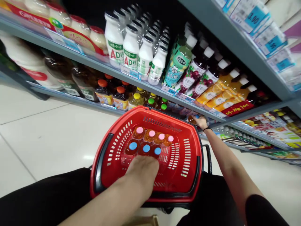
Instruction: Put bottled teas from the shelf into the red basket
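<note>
A red shopping basket [188, 185] stands between my legs. Inside it, a row of several amber drink bottles with pink caps [150, 135] is behind three bottles with blue caps [146, 148]. My left hand [144, 169] reaches down into the basket right beside the blue-capped bottles; its fingers are hidden below the back of the hand. At the lower shelf, past the basket's far right rim, my right hand [201, 122] is closed around an amber drink bottle [191, 119] with a blue cap. The hand and basket rim partly cover that bottle.
Above the basket, a grey shelf [94, 56] carries white milk-drink bottles [130, 47], green bottles and orange juice [218, 88]. Orange-capped bottles [104, 92] and large dark bottles fill the lower shelf. A shelf edge with price tags [256, 22] juts out at upper right.
</note>
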Action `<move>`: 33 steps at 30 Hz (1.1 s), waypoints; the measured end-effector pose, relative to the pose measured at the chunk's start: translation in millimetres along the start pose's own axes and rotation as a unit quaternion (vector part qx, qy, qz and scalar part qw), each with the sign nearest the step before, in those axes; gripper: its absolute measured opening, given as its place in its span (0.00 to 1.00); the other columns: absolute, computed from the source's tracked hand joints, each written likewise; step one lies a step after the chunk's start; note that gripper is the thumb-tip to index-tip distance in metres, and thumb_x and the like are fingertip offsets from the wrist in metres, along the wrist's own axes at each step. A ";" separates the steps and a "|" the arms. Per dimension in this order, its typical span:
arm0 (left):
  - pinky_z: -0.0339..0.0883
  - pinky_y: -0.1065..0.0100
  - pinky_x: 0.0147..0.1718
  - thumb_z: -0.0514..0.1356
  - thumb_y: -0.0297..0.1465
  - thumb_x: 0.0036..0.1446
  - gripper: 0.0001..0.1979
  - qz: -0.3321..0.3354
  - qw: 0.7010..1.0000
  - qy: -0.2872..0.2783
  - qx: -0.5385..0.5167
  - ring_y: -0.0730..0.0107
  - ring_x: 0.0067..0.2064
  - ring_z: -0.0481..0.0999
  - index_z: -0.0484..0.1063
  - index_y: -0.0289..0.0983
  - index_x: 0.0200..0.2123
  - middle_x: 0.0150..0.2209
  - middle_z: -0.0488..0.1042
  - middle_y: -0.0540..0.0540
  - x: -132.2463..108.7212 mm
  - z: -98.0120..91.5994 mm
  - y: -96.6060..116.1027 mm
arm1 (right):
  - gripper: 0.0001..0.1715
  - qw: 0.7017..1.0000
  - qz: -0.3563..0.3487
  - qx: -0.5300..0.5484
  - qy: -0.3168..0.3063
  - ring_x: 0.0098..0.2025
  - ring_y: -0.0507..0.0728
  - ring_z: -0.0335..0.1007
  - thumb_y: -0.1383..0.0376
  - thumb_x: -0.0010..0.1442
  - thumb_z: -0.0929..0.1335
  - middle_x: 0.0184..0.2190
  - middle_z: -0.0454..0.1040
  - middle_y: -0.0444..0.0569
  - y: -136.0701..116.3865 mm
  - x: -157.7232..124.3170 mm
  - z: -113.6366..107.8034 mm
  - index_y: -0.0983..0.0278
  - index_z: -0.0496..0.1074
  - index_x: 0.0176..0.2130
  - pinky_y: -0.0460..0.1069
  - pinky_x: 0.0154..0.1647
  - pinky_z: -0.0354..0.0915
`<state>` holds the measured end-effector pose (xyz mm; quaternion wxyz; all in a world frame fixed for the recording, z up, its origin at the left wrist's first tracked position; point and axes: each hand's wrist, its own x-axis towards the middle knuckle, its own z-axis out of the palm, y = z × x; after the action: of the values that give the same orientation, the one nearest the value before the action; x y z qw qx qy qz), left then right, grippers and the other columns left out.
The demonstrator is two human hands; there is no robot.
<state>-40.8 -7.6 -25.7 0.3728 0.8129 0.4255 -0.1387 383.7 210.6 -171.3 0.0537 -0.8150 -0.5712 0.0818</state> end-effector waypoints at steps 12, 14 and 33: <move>0.76 0.56 0.47 0.67 0.22 0.53 0.11 0.007 0.997 0.054 0.048 0.43 0.48 0.84 0.83 0.30 0.41 0.44 0.83 0.29 18.1 3.3 25.8 | 0.25 0.997 0.062 -0.012 0.051 0.26 0.51 0.65 0.48 0.63 0.73 0.24 0.68 0.40 98.4 -119.2 -65.0 0.63 0.65 0.29 0.49 0.35 0.65; 0.75 0.58 0.47 0.68 0.22 0.52 0.11 0.010 0.997 0.057 0.050 0.46 0.48 0.84 0.82 0.32 0.40 0.43 0.84 0.32 21.0 0.5 24.4 | 0.27 0.994 0.069 -0.009 0.083 0.25 0.53 0.63 0.46 0.61 0.73 0.22 0.67 0.41 109.7 -135.2 -90.3 0.61 0.62 0.28 0.50 0.33 0.63; 0.55 0.48 0.71 0.73 0.51 0.49 0.62 0.245 0.919 0.285 -0.119 0.44 0.75 0.53 0.44 0.32 0.75 0.74 0.52 0.29 46.1 -2.4 54.9 | 0.30 0.887 -0.139 0.419 0.138 0.22 0.49 0.51 0.42 0.57 0.75 0.21 0.60 0.38 -47.6 -272.7 -219.3 0.60 0.61 0.28 0.46 0.21 0.50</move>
<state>30.3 1.5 -22.3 0.3526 0.8463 0.3145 0.2461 291.4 -28.2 72.1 0.4791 -0.6318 -0.5785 0.1914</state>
